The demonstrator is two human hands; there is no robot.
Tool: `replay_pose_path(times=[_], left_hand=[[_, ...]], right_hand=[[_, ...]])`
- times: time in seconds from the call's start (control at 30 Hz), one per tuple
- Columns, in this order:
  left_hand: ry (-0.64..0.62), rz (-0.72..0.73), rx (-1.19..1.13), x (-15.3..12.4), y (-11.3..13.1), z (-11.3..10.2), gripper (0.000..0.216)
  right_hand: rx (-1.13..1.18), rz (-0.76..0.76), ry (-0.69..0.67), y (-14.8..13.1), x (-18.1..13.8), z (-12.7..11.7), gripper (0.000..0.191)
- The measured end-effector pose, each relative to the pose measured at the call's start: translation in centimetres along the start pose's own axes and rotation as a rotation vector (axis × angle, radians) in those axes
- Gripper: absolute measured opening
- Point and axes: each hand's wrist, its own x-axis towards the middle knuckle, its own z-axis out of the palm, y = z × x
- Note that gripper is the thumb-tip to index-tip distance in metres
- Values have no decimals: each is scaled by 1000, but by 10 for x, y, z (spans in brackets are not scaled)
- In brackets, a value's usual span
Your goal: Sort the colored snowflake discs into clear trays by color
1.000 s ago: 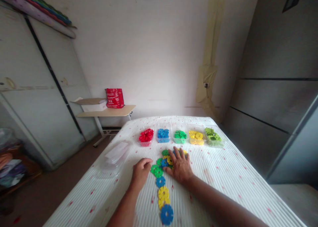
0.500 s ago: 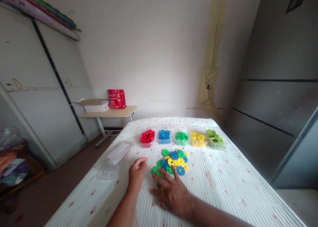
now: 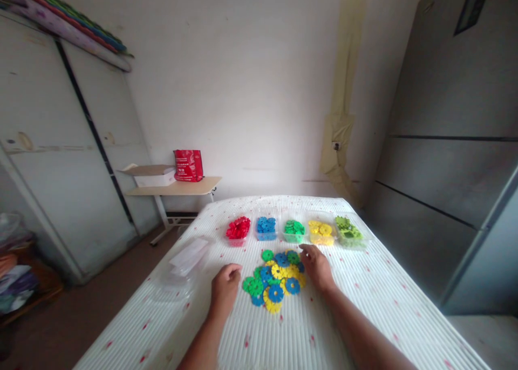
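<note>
head: hands [image 3: 225,288] [image 3: 318,268] flank apparently loose discs [image 3: 280,276]

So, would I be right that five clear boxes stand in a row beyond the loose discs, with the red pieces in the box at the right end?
Not quite: the head view shows the red pieces in the box at the left end, while light green pieces sit at the right end. The rest stands.

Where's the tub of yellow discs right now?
In the head view, the tub of yellow discs stands right of centre, in the row between the green-disc tub and the lime-piece tub, just beyond the right hand.
</note>
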Motion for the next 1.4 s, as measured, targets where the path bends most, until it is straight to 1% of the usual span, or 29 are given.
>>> replay_pose_path(times=[0.07,0.17,0.27,0.33,0.43,0.57,0.73,0.93,1.03,1.1,1.23,1.4], left_hand=[[2,14,46,0,3,0,20],[-22,4,154,2,5,0,21],[-49,-18,253,7,7,2,20],[-54,-24,284,11,7,5,20],[-40,-29,328,14,10,9,19],[-36,-14,354,11,12,10,20],[-44,22,225,11,5,6,19],[-120,-31,3,16,-6,4,22],[-122,-39,-20,16,-6,2,24],[-122,-43,-51,15,-5,2,24],[-120,-59,-117,14,-4,1,25],[-101,-108,-192,14,-6,1,27]], right_hand=[[-4,46,-13,6,2,3,33],[-18,79,-48,6,1,7,34],[-47,70,-97,1,-1,9,38],[-113,55,-132,-1,-2,10,40],[-221,37,-171,-3,-2,11,37],[-234,32,-182,-3,-2,11,33],[-164,55,-164,-6,-3,8,29],[-66,140,-140,-2,-5,8,24],[74,113,-111,1,-2,7,19],[156,78,-106,-2,4,6,20],[111,-4,-206,-24,23,11,28],[-10,-46,-362,-56,49,41,40]])
